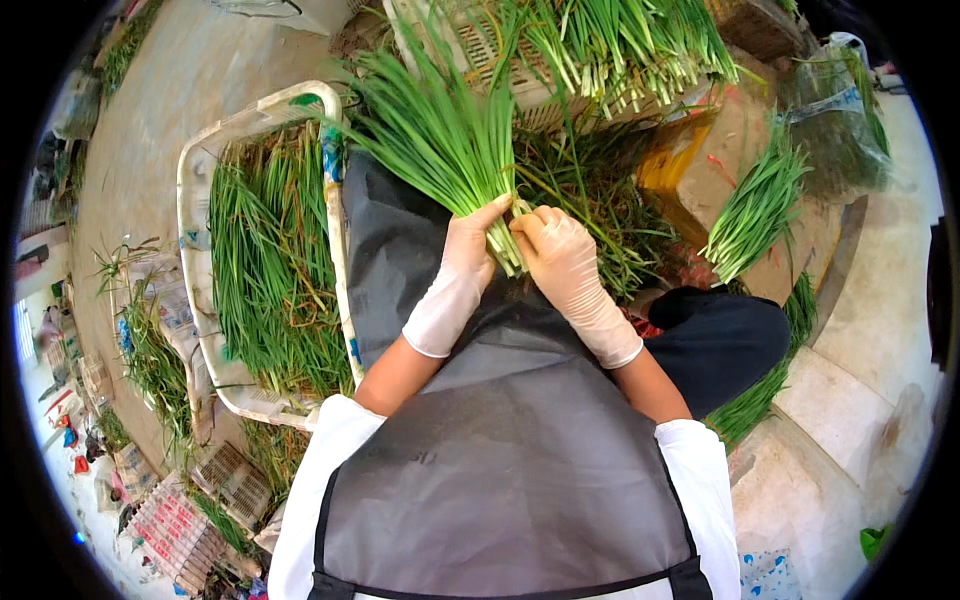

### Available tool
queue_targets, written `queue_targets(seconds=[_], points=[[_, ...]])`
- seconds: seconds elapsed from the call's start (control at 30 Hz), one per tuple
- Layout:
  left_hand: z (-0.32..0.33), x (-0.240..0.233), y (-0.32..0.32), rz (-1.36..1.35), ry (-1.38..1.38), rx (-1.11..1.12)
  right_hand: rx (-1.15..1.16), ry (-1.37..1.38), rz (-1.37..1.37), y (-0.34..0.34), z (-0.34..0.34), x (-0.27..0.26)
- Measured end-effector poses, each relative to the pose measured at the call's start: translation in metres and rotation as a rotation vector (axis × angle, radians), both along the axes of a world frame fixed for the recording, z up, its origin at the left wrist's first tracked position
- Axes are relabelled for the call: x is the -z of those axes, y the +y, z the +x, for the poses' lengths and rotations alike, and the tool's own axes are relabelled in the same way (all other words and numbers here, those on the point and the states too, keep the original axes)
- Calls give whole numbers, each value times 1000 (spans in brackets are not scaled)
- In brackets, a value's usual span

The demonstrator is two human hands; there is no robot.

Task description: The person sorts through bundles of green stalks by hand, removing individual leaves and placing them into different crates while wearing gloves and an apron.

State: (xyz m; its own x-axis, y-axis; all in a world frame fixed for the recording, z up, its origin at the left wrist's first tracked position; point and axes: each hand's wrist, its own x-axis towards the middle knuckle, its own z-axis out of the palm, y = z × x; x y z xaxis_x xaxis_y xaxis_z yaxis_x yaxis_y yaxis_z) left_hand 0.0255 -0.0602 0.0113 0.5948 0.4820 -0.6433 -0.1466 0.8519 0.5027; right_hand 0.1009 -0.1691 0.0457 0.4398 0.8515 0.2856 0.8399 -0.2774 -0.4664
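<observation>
My left hand (pixel 471 244), in a pale thin glove, grips a bunch of long green leafy stalks, likely garlic chives (pixel 457 161), near its white lower ends. The leaves fan away from me, up and to the left. Beside it, my right hand (pixel 553 240), gloved too, has its fingers closed at the edge of the bunch, pinching what looks like a yellowish leaf or stem. Both hands are above the dark apron over my lap.
A white plastic crate (pixel 191 300) of chives stands at left. More chives (pixel 622 45) lie across a crate ahead. Loose trimmings (pixel 592 187) are heaped beyond my right hand. A small bunch (pixel 757 202) rests on a cardboard box (pixel 705 165) at right, near a clear plastic bag (pixel 832 120).
</observation>
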Motion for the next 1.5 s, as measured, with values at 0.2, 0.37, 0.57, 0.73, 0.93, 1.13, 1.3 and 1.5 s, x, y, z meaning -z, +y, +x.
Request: queue_targets(seconds=[0.2,0.37,0.57,0.73,0.93,1.13,1.3,1.5], points=[[-13,16,-1,61,-18,115,373,1216,192,11,18,38],[-11,24,-1,-7,32,84,375,839,62,18,13,45],[-1,29,-2,-142,-18,81,386,791,120,9,15,39],[4,20,-5,-190,-59,80,367,1122,274,-4,24,37],[3,19,-10,-188,-17,62,341,825,96,-13,29,19],[6,29,-7,-62,80,25,309,482,165,-17,37,19],[-7,2,8,66,80,99,176,199,91,-16,49,18],[0,4,-8,-6,-6,159,182,539,91,-2,34,15]])
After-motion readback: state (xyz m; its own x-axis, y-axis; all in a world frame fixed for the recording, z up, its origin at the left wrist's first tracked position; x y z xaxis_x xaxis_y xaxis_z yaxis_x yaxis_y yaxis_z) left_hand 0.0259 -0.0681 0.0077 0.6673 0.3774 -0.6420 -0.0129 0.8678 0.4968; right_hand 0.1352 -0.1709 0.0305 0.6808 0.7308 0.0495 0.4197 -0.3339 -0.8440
